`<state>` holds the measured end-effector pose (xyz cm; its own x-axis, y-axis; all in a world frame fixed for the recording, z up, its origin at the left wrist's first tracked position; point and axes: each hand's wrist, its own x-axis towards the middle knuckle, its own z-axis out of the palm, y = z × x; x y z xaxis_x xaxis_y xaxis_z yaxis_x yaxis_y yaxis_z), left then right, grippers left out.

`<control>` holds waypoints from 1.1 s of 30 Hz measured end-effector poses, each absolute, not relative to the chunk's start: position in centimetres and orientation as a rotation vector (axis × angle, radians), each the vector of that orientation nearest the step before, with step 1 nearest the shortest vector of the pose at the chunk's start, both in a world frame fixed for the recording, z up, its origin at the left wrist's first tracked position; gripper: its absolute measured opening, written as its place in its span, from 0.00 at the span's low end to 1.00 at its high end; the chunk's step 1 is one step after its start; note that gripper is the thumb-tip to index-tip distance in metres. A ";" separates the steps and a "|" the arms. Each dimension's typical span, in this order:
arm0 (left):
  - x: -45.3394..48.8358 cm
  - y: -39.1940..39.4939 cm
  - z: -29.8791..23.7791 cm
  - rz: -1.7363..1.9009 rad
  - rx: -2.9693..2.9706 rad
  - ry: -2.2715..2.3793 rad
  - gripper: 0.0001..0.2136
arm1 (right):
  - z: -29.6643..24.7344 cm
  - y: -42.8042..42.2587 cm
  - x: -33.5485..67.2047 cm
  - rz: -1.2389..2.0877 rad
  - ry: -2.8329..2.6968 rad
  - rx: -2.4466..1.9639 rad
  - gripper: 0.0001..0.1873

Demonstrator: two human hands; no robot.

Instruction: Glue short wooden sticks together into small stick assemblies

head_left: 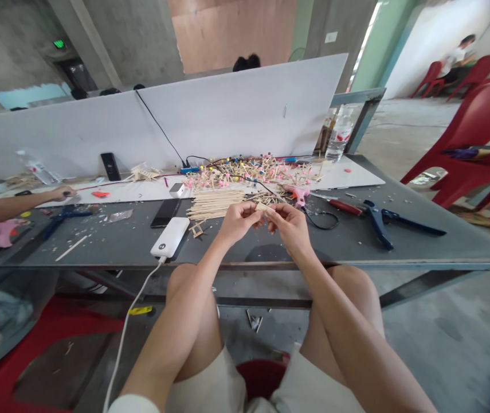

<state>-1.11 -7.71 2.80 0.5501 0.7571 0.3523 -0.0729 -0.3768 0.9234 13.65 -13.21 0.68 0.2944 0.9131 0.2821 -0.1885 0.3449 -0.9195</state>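
Observation:
My left hand (236, 221) and my right hand (290, 225) meet above the near part of the grey table (236, 244). Both pinch a small wooden stick piece (263, 207) between their fingertips. Just behind the hands lies a pile of plain wooden sticks (214, 204). Further back sits a heap of small stick pieces with pink, yellow and blue tips (249, 171). A pink glue gun (297, 194) lies right of the stick pile.
A white power bank (169, 237) with its cable and a black phone (165, 212) lie to the left. Blue-handled cutters (384, 221) and a red-handled tool (343, 206) lie to the right. Another person's hand (62, 193) rests at far left. Red chairs (472, 149) stand right.

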 end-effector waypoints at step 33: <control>-1.3 -7.6 3.0 1.006 1.720 0.595 0.13 | 1.0 -13.8 13.4 0.907 -1.024 -0.905 0.16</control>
<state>-1.31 -7.58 2.96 0.5303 0.7745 0.3449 -0.0707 -0.3650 0.9283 13.37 -13.80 1.03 0.2558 0.9202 0.2963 -0.1833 0.3471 -0.9198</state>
